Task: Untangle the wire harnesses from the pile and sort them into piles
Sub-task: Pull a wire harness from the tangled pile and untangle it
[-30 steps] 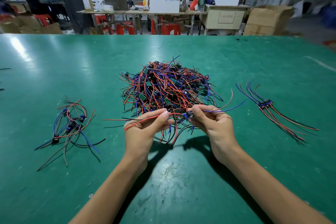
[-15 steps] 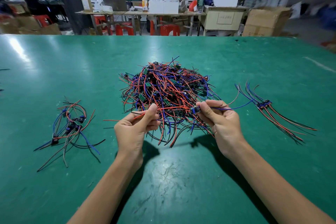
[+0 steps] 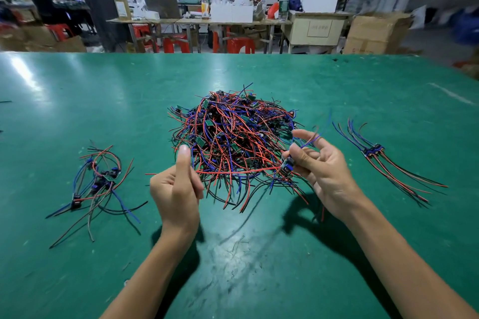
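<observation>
Head view: most of the job looks undone. The big tangled pile (image 3: 233, 142) of red, blue and black wire harnesses sits at the middle of the green table (image 3: 77, 90), far larger than either sorted group. 2 small piles exist: the left pile (image 3: 99, 181), a loose handful with looping wires, and the right pile (image 3: 375, 155), a neater bunch with its connectors together and wires fanned near and far.

The hands are apart, just near of the tangle. The right hand (image 3: 318, 166) pinches the small blue connector of 1 harness (image 3: 286, 166), its other fingers loosely spread with a blue wire running between them. From that connector a red wire (image 3: 233, 171) stretches left across the near edge of the tangle toward the left hand (image 3: 176, 186), which is curled in a fist with the thumb up; the wire seems to pass into it, though the exact grip is hidden. My judgement: this harness is nearly free but some strands may yet cross it.

Room is generous. Bare table lies between the tangle and each side pile, and a wide strip near the person. The far table edge is well beyond the tangle; the left and right edges are out of frame.
</observation>
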`<state>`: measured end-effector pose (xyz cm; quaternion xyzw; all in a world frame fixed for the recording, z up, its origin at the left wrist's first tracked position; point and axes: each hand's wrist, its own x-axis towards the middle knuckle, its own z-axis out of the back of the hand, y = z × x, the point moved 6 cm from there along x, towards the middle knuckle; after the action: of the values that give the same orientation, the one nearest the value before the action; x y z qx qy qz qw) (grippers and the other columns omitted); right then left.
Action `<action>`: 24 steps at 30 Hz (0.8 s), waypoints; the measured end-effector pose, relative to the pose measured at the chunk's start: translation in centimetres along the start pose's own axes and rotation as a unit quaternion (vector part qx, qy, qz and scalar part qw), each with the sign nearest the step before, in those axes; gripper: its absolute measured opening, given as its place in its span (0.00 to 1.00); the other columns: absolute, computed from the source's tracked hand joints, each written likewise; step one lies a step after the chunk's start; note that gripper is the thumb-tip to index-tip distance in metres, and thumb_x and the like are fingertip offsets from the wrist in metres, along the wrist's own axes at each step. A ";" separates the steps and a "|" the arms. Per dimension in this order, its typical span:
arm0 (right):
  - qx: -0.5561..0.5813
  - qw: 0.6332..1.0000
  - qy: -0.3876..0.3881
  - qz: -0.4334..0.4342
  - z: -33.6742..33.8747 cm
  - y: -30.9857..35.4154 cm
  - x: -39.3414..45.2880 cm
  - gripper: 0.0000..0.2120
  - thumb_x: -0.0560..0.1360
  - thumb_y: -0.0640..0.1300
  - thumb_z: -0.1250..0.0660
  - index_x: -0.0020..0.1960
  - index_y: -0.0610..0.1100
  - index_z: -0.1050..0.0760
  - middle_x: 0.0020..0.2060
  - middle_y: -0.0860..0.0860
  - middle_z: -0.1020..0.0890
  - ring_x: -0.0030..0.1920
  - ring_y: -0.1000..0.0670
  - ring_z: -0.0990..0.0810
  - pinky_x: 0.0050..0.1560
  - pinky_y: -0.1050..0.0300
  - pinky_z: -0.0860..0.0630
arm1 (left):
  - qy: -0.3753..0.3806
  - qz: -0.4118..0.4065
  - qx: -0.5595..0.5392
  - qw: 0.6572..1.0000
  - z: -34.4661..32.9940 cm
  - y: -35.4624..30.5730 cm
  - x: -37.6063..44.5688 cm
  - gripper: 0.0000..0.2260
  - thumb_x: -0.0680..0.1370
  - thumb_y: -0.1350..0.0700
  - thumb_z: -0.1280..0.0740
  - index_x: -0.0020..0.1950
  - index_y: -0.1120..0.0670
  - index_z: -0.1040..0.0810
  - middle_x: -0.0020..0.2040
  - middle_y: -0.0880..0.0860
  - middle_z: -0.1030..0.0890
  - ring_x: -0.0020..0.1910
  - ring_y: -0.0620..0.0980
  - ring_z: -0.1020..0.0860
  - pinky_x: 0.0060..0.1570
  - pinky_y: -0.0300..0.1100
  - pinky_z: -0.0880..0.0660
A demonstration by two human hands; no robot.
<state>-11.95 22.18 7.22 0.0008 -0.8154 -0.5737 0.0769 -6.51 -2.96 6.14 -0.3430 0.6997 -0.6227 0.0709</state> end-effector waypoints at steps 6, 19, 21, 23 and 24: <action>-0.028 0.996 0.061 -0.052 -0.9 -0.5 -0.8 0.10 0.67 0.47 0.26 0.48 0.46 0.17 0.37 0.46 0.14 0.37 0.56 0.16 0.40 0.68 0.22 | -0.003 -0.083 0.070 0.994 -0.4 -1.3 -1.1 0.33 0.79 0.46 0.33 0.23 0.65 0.38 0.21 0.63 0.40 0.22 0.56 0.43 0.25 0.50 0.44; -0.117 0.991 0.068 0.001 -2.3 -1.9 -1.1 0.10 0.68 0.50 0.22 0.43 0.45 0.14 0.34 0.45 0.16 0.33 0.48 0.23 0.31 0.63 0.27 | 0.343 0.147 -0.018 0.928 -5.6 1.4 -4.2 0.12 0.78 0.52 0.30 0.51 0.59 0.14 0.43 0.59 0.13 0.40 0.57 0.14 0.38 0.41 0.19; -0.124 0.990 0.069 0.013 -2.6 -2.6 -1.3 0.11 0.69 0.49 0.22 0.42 0.41 0.15 0.32 0.45 0.17 0.28 0.51 0.25 0.26 0.63 0.28 | 0.366 0.210 -0.052 0.905 -6.0 2.0 -4.9 0.15 0.77 0.55 0.30 0.60 0.60 0.17 0.49 0.60 0.13 0.46 0.57 0.14 0.43 0.40 0.19; -0.147 0.987 0.068 0.012 -2.9 -3.2 -1.6 0.10 0.70 0.50 0.22 0.43 0.43 0.15 0.30 0.47 0.17 0.24 0.54 0.27 0.22 0.63 0.30 | 0.392 0.250 -0.073 0.882 -6.0 2.5 -5.3 0.16 0.78 0.58 0.30 0.66 0.58 0.20 0.52 0.62 0.14 0.50 0.57 0.14 0.48 0.41 0.19; -0.163 0.984 0.066 0.010 -2.9 -3.5 -1.7 0.09 0.70 0.51 0.22 0.43 0.45 0.14 0.28 0.50 0.18 0.23 0.56 0.28 0.21 0.65 0.32 | 0.403 0.261 -0.078 0.874 -5.9 2.5 -5.4 0.17 0.78 0.59 0.30 0.67 0.56 0.20 0.53 0.62 0.14 0.51 0.57 0.14 0.49 0.41 0.19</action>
<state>-10.20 18.39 4.73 0.0175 -0.7040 -0.6970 0.1353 -6.52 4.95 3.29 0.1280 0.7781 -0.6092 -0.0844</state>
